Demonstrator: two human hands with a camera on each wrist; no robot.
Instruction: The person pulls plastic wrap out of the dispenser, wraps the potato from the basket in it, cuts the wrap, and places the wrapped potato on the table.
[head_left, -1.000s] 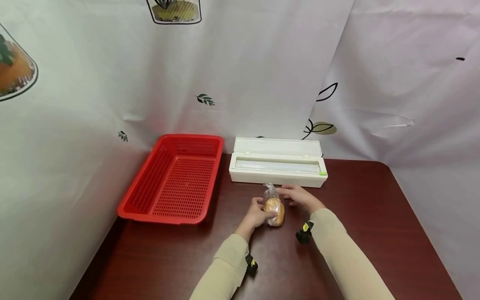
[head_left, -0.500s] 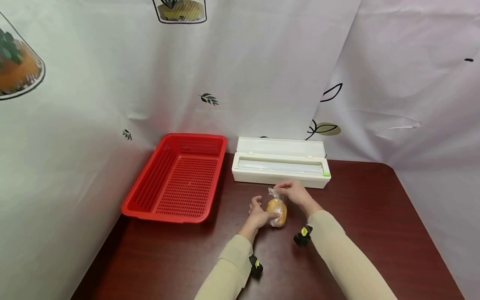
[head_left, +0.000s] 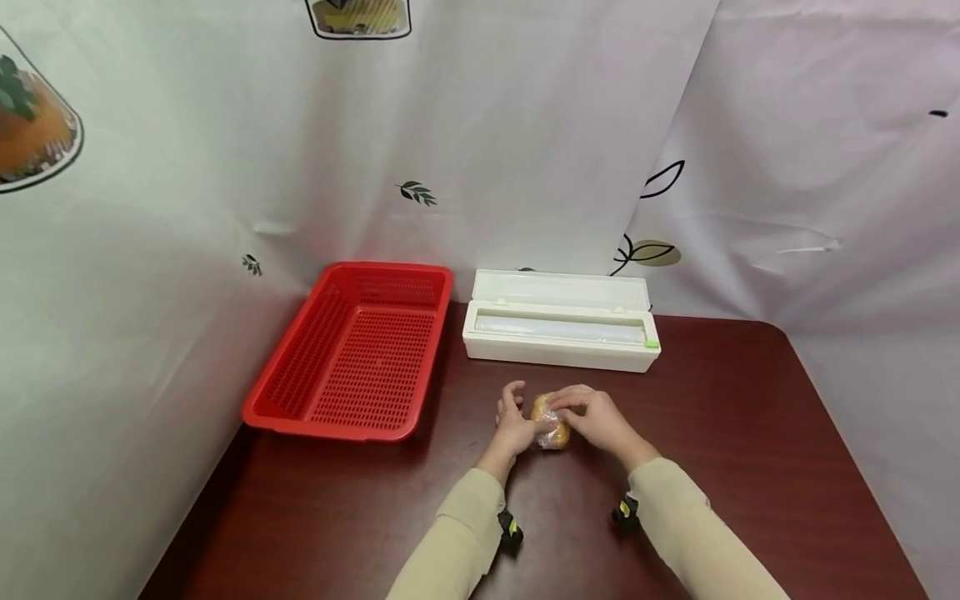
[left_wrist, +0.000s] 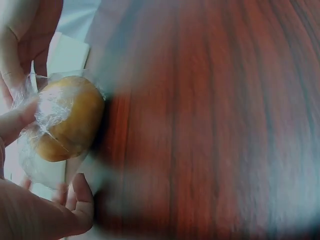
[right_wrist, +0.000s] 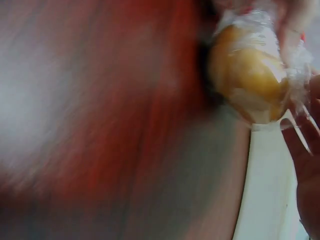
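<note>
A golden-brown bread roll (head_left: 558, 438) in clear plastic wrap (left_wrist: 54, 111) sits on the dark red table, between both hands. My left hand (head_left: 514, 430) presses its thumb onto the wrapped top, while its other fingers stand off the roll's left side. From the right, my right hand (head_left: 602, 419) pinches the loose end of the wrap and brings it down over the roll. In the right wrist view, wrap shows at the right fingers (right_wrist: 301, 135). The hands partly cover the roll in the head view.
Behind the hands stands a white cling film dispenser (head_left: 562, 353) with its lid raised and a roll of film inside. A red perforated plastic basket (head_left: 337, 432) is at the left. Printed white cloth (head_left: 517, 150) hangs behind the table.
My right hand has caught the upright twisted end of the wrap and moved it down onto the roll. The left thumb has stayed on the roll, its fingers lifting away.
</note>
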